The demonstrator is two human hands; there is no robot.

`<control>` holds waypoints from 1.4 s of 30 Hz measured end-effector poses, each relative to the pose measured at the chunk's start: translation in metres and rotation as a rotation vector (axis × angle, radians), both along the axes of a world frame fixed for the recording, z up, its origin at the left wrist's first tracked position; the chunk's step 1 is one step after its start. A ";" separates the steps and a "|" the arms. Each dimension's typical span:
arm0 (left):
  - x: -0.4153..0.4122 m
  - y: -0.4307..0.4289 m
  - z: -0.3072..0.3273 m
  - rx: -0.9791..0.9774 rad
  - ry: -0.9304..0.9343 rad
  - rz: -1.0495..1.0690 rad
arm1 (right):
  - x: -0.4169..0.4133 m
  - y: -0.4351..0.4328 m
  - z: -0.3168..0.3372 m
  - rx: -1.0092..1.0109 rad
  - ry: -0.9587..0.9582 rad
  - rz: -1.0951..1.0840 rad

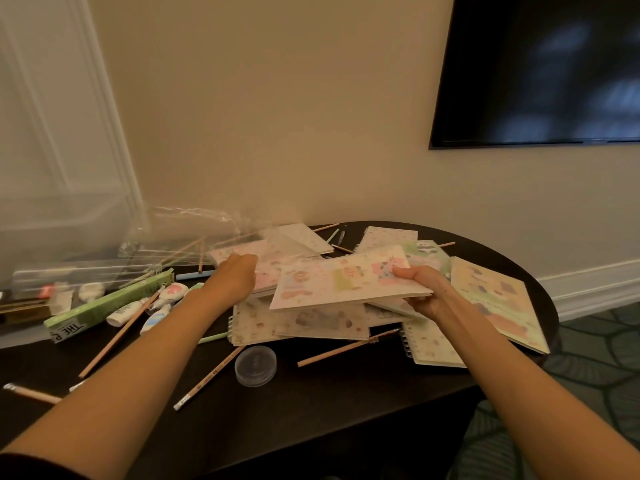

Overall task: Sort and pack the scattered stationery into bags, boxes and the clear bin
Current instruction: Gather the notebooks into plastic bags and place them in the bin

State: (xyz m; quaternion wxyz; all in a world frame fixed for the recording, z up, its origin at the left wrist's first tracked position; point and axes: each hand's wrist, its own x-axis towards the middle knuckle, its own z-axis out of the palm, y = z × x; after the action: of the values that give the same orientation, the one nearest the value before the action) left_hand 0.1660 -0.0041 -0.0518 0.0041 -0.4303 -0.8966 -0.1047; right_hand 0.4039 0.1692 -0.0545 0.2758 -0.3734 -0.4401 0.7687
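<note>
"What's in the hands?"

"The right hand [420,289] pinches a pastel notebook [346,282] by its edge, lifted above the notebook pile [311,323] on the dark tabletop [329,410]. The left hand [239,271] reaches beside the clear bag [194,233]; its grip can't be told."

"Best approach?"

"Probably steady both edges, then stack square."

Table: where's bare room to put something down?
The near edge of the table, between the forearms and in front of the round clear case and a pencil. Crowded: the notebook in the right hand tops a pile filling the middle and right; pencils, tubes and a green box clutter the left.
</note>
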 end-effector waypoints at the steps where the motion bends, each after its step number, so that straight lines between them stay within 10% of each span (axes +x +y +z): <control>1: 0.000 0.001 0.000 -0.010 0.011 0.008 | 0.003 0.001 0.000 -0.003 -0.001 -0.020; 15: 0.018 0.005 -0.002 -0.049 0.093 -0.084 | -0.055 -0.067 -0.011 0.228 0.046 -0.325; 25: 0.023 0.006 0.005 -0.143 0.238 -0.094 | -0.096 -0.086 -0.005 -0.179 0.093 0.123; 42: 0.007 0.049 0.002 0.333 0.031 -0.139 | -0.148 -0.070 -0.016 -0.171 0.131 0.071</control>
State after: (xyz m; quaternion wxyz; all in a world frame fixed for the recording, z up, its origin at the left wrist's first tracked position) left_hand 0.1730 0.0450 -0.0498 0.0821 -0.4861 -0.8348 -0.2452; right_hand 0.2558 0.0991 -0.0705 0.2437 -0.3284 -0.3670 0.8355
